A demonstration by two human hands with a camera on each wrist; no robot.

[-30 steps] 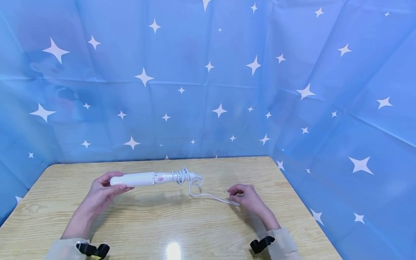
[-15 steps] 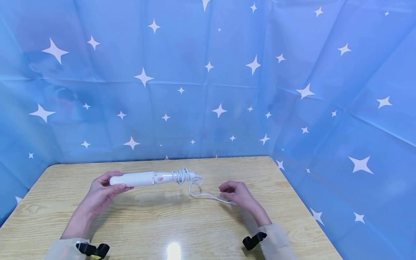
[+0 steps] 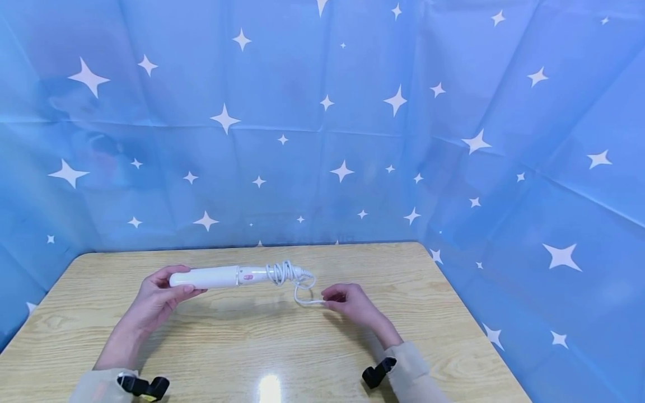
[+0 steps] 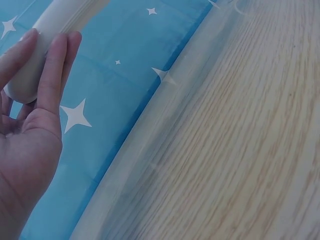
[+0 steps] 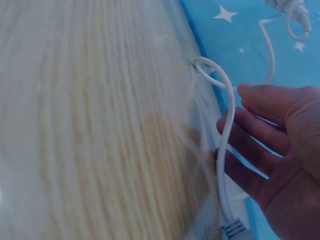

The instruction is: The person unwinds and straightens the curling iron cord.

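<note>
Left hand holds white wand by end; right hand at cord.

right hand | shifted leftward along white cord | now nearer wrapped coils

Wood-grain table, cord apparently atop

Pale beige sleeves, rounded black wrist cameras, small yellow mark on left camera
</note>
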